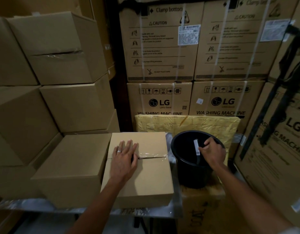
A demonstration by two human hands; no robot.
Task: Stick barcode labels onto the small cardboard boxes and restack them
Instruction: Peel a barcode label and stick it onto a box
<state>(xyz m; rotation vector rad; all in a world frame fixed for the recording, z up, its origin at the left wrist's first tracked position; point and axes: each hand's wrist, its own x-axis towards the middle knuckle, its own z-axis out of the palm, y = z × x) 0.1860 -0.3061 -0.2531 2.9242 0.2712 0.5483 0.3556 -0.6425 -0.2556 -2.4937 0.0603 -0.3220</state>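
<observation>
The right hand pinches a white label strip over the black bucket. The left hand lies flat, fingers straight, on the taped box, just left of the bucket.

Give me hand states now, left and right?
Left hand: open, fingers flat on top of the taped cardboard box.
Right hand: closed, pinching a white strip over the black bucket.

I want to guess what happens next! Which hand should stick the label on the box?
Probably the right hand: it already pinches the label strip over the black bucket. The left hand lies flat on the box, steadying it.
</observation>
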